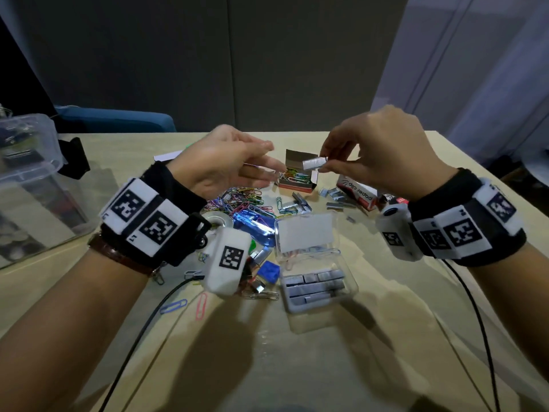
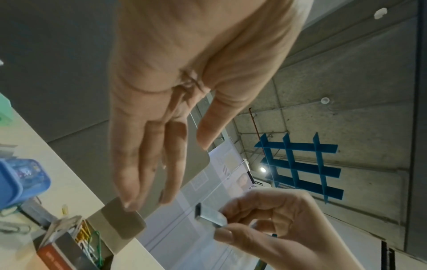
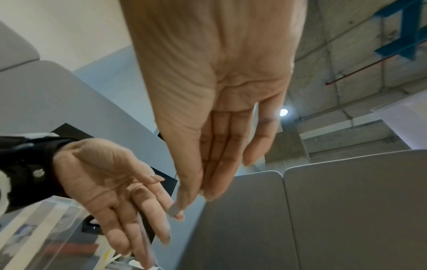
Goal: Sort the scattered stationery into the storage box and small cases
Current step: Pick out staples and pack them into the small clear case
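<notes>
My right hand [image 1: 323, 162] is raised over the table and pinches a short silver strip of staples [image 1: 313, 163] between thumb and fingertips; the staple strip [image 2: 209, 215] also shows in the left wrist view. My left hand [image 1: 261, 165] hovers just left of it, fingers straight and relaxed, apparently holding nothing. Below them stands an open cardboard box of coloured paper clips [image 1: 297, 177]. A small clear case [image 1: 315, 288] near me holds rows of staples, its lid [image 1: 306, 236] open. The clear storage box [image 1: 26, 179] stands at the far left.
Loose coloured paper clips [image 1: 237, 200] and staple strips [image 1: 300, 205] are scattered mid-table. A red and white paper clip carton [image 1: 359, 193] lies at the right. A blue transparent item [image 1: 252, 230], a tape roll [image 1: 219, 221] and a blue block [image 1: 269, 270] lie nearer me.
</notes>
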